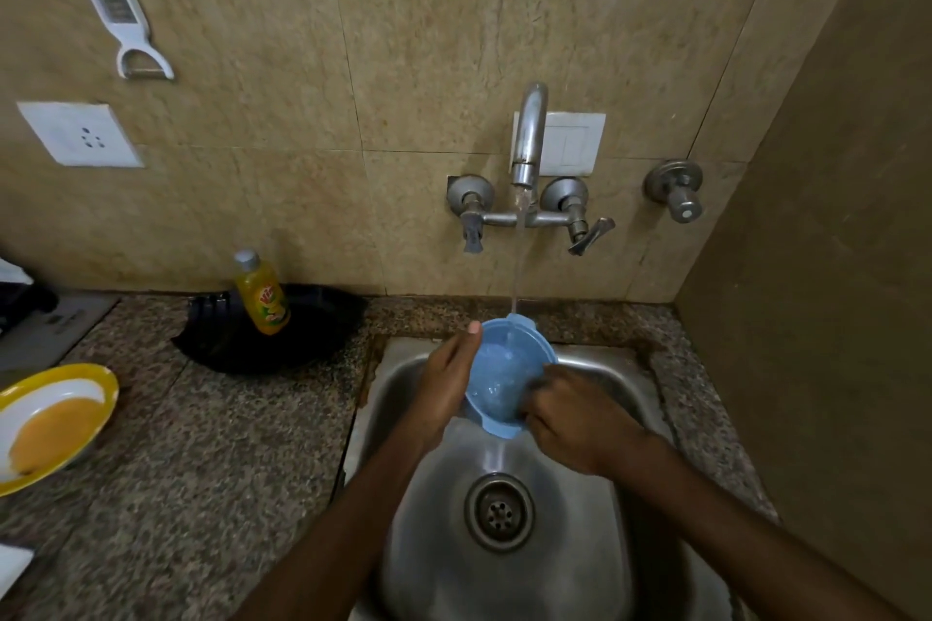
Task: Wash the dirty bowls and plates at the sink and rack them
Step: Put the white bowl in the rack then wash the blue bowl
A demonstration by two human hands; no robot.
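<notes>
The bowl [497,378], pale blue, is held tilted above the sink [580,545], under water running from the tap [529,136]. The left grip [446,383] clasps the bowl's left rim, with its fingers wrapped behind and the thumb lying up along the edge. The right grip [580,424] has bent fingers reaching over the right rim into the bowl. They are blurred, so I cannot tell whether they pinch it. A yellow plate [50,424] sits on the worktop [201,469], well to the left.

One blue bowl [497,381], one yellow plate [107,383], one bottle [262,300]
</notes>
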